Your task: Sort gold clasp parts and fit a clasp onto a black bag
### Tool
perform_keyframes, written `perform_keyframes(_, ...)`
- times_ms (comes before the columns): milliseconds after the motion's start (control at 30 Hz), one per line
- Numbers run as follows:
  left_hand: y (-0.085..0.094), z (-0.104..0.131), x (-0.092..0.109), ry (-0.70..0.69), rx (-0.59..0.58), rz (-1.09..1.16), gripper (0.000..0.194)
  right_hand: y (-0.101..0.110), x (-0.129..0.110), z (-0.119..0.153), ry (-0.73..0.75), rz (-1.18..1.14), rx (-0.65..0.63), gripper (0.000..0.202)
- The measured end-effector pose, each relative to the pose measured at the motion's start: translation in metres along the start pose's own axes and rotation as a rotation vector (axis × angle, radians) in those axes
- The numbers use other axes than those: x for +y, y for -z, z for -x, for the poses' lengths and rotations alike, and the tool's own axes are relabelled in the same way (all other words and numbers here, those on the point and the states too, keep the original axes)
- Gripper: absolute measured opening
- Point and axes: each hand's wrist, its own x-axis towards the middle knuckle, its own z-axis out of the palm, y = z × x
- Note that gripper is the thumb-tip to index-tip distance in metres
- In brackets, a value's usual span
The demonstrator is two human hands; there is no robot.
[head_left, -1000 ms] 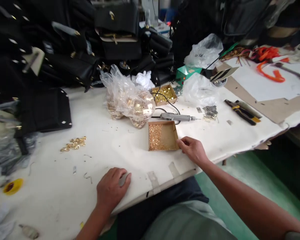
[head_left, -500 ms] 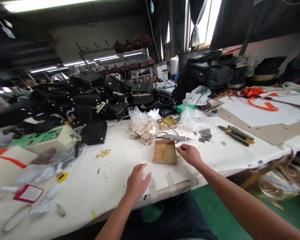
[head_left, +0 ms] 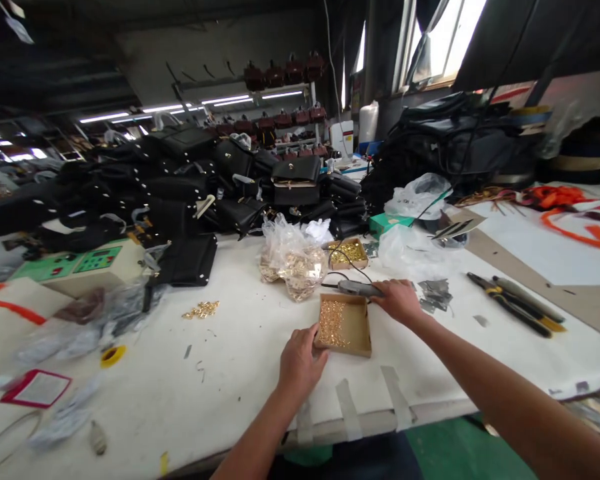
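- The white-covered table spreads beneath our forearms; strips of grey tape cross its front edge, and white surface runs between that edge and the nearer cardboard box.
- A heap of black bags walls off the far side, left and centre.
- A machine with a green panel sits at our left, crumpled plastic beside it.
- A clear plastic sack of pale gold pieces stands just beyond the nearer box, slightly left, blocking the way toward the bags.
- Pliers with black and yellow handles lie well to the right, past our right wrist.
- The nearer cardboard box rests between our hands, small copper-gold bits gathered along its left side.
- Our left hand is clamped, thumb and fingers, on that box's near left corner.
- Our right hand covers the right end of a grey pen-like tool; we cannot tell whether its fingers grip it.
- The farther cardboard box, right of the sack, holds yellow-gold pieces; a black cord crosses it.
- Small gold fittings lie in a loose cluster, left of the sack.
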Motion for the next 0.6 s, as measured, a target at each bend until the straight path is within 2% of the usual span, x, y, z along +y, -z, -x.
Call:
perform_keyframes(167,-0.018,-0.005,0.016,-0.062,0.019,-0.007,0.061,0.002,0.036,0.012,-0.163,0.098,0.012,0.042)
perform_keyframes(233,-0.026,-0.008,0.025,-0.083,0.01,-0.024,0.059,-0.002,0.051,0.017,-0.252,0.081,-0.021,0.05)
perform_keyframes(333,-0.038,-0.014,0.037,-0.107,-0.018,-0.062,0.056,-0.014,0.076,0.021,-0.321,0.022,0.009,0.056)
perform_keyframes(400,-0.045,-0.018,0.042,-0.12,-0.019,-0.07,0.054,-0.023,0.092,0.02,-0.329,-0.063,0.001,0.061)
perform_keyframes(500,-0.05,-0.021,0.046,-0.122,-0.003,-0.079,0.053,-0.029,0.113,0.016,-0.284,-0.136,0.052,0.058)
perform_keyframes(600,-0.05,-0.015,0.046,-0.113,-0.004,-0.077,0.054,-0.019,0.109,0.014,-0.199,-0.161,0.235,0.053)
